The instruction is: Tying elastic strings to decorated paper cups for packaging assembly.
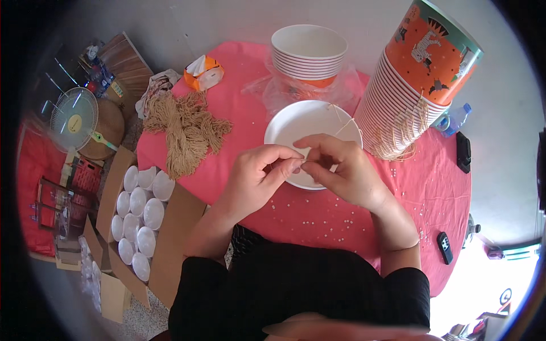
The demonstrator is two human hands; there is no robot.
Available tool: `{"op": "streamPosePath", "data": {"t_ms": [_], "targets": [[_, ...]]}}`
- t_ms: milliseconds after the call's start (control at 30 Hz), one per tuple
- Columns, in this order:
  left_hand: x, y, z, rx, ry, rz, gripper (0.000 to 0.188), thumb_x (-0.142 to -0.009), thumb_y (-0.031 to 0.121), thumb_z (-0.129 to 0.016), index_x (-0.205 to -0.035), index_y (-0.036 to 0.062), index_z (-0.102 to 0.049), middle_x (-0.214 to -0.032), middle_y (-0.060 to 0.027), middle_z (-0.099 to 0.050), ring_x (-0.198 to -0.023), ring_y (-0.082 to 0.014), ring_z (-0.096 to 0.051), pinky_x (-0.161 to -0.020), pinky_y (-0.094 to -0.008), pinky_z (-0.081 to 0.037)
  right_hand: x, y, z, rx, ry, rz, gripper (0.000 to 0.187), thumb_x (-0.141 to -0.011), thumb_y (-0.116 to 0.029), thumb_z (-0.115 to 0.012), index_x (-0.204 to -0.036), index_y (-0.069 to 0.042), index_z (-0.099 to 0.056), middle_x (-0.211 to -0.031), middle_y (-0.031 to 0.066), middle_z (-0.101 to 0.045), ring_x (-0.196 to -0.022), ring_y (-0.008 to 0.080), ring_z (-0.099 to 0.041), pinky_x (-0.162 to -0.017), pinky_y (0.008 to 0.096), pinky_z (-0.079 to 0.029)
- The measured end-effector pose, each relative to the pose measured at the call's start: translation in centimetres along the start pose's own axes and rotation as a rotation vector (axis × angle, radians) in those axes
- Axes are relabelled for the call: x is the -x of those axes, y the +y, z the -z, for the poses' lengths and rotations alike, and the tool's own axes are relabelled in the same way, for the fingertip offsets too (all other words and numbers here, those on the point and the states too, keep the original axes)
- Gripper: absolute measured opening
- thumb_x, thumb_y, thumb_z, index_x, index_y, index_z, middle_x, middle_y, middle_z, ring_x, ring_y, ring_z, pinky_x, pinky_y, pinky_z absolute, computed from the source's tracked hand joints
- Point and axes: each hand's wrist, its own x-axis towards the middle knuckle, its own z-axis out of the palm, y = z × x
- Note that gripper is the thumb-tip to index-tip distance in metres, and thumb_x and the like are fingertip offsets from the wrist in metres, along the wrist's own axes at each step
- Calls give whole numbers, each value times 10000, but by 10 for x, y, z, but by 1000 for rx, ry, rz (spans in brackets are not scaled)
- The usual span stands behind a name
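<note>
- Head view: the left hand (259,173) and the right hand (341,167) meet fingertip to fingertip over the near rim of a white paper bowl (296,122), which lies on the desk (239,79) under a smooth pink cloth.
- The grip of each hand is pressed together, thumb against forefinger, pinching a thin tan string (341,122); the string runs up from the fingertips across the bowl's pale inside.
- The bowl is round and shallow-looking, matte white, lying just in front of the person.
- Behind it stands a short stack of bowls (309,54), white inside with an orange band low down, sitting on crumpled clear plastic wrap (267,91).
- To the right leans a tall stack of tubs (418,74), printed orange and green with animal figures, ribbed by its many rims; a fringe of tan strings (401,133) hangs down its side.
- On the left of the cloth lies a loose, shaggy bundle of tan cord (185,131), and beyond it an orange tissue pack (203,72).
- Tiny white beads (301,213) are scattered over the cloth near the hands.
- On the floor at left, an open cardboard box (170,227) holds rows of white cups (139,213); a small round fan (74,118) stands farther off.
- Two dark phones (463,152) lie at the desk's right edge.
</note>
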Motion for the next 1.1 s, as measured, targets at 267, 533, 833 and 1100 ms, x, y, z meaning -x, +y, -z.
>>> {"op": "streamPosePath", "data": {"t_ms": [267, 533, 833, 1100], "targets": [[3, -3, 0, -181, 34, -83, 117, -823, 37, -742, -888, 3, -651, -773, -65, -657, -576, -105, -567, -518, -251, -441, -4, 1, 2, 265, 47, 250, 116, -796, 11, -664, -909, -20, -656, -786, 118, -644, -660, 264, -649, -580, 343, -499], [13, -6, 16, -285, -46, -119, 238, -786, 53, -759, -986, 29, -633, -956, -82, -657, -632, -159, -608, -547, -279, -480, -6, 5, 10, 306, -17, 194, 92, -805, 29, -643, -888, -8, -630, -770, 70, -598, -615, 140, -565, -551, 267, -439], [19, -21, 13, -422, -84, -337, 149, -775, 15, -719, -919, 29, -682, -944, -83, -635, -789, -243, -648, -652, -342, -534, -2, 4, 8, 411, -90, 269, 111, -764, 34, -641, -857, -14, -605, -754, 91, -609, -651, 201, -629, -589, 313, -493], [17, -26, 6, -605, 48, -635, 255, -668, -4, -711, -923, 10, -692, -959, -60, -615, -670, -196, -564, -549, -309, -482, 3, -7, 11, 584, -88, 352, 127, -767, -74, -643, -847, -40, -550, -749, 112, -574, -713, 311, -620, -612, 417, -493]]}}
